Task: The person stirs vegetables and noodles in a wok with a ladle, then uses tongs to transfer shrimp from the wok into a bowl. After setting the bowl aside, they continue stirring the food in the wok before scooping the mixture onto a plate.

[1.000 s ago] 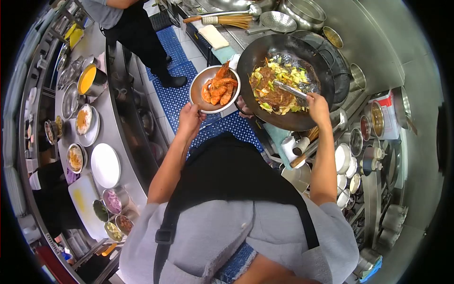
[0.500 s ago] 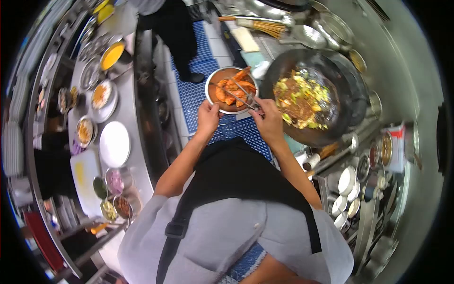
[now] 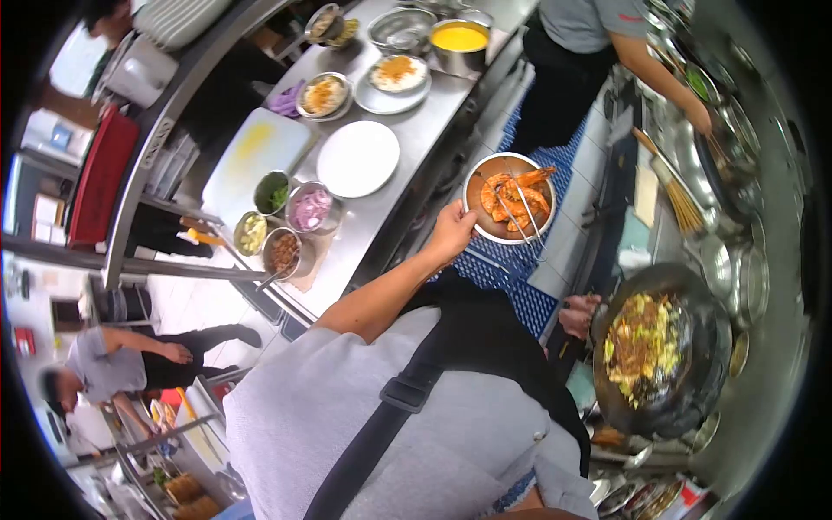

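My left hand [image 3: 455, 232] pinches the near left rim of a metal bowl [image 3: 469, 184]. Cooked prawns [image 3: 511, 198] lie inside it, and thin metal tongs [image 3: 525, 206] lean in the bowl with their ends over the rim. No hand is on the tongs. To the lower right, my right hand [image 3: 579, 316] is closed at the left edge of a dark wok [image 3: 698, 338], where its grip is partly hidden. Egg, greens and brown noodle-like food [image 3: 640, 342] fill part of the wok.
Left, a steel counter [image 3: 416, 130] holds a white plate [image 3: 358, 159], rice bowls [image 3: 323, 95], a yellow-liquid pot [image 3: 459, 43] and a cutting board [image 3: 256, 160]. A co-worker [image 3: 589, 43] reaches over the stove at top right; another person [image 3: 113, 364] is lower left.
My view has swung left towards the counter. My right hand has let go of the tongs and moved to the wok's edge. My left hand still holds the bowl.
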{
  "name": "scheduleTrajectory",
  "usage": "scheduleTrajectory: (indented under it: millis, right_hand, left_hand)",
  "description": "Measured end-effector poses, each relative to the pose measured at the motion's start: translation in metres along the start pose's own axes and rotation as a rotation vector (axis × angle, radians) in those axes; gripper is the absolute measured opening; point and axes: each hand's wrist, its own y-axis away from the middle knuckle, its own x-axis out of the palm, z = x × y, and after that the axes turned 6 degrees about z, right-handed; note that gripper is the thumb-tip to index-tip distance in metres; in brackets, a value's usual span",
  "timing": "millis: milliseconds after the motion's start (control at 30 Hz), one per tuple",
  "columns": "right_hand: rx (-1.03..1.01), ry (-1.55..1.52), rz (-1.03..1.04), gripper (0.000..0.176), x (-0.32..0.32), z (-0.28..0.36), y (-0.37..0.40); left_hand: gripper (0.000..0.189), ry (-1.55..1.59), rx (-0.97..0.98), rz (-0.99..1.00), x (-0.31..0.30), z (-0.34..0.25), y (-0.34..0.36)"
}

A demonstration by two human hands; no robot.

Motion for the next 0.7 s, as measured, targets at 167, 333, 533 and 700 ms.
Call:
scheduleTrajectory:
  millis: [167,333,533,700]
  right_hand:
    - [-0.006,-0.646,0.238,0.073,-0.004,0.017,-0.063]
    - [0.043,-0.729,0.175,0.070,0.008,0.065,-0.107]
    - [0.044,-0.744,0.127,0.066,0.018,0.091,-0.130]
    - [0.062,-0.795,0.079,0.062,0.004,0.065,-0.127]
  left_hand:
    - [0.007,0.095,0.048,-0.282,-0.081,-0.011,-0.008]
    - [0.009,0.075,0.234,-0.606,-0.176,-0.018,-0.031]
    - [0.010,0.219,0.243,-0.984,-0.265,-0.025,-0.057]
    - [0.029,0.347,0.280,-1.210,-0.340,-0.011,-0.108]
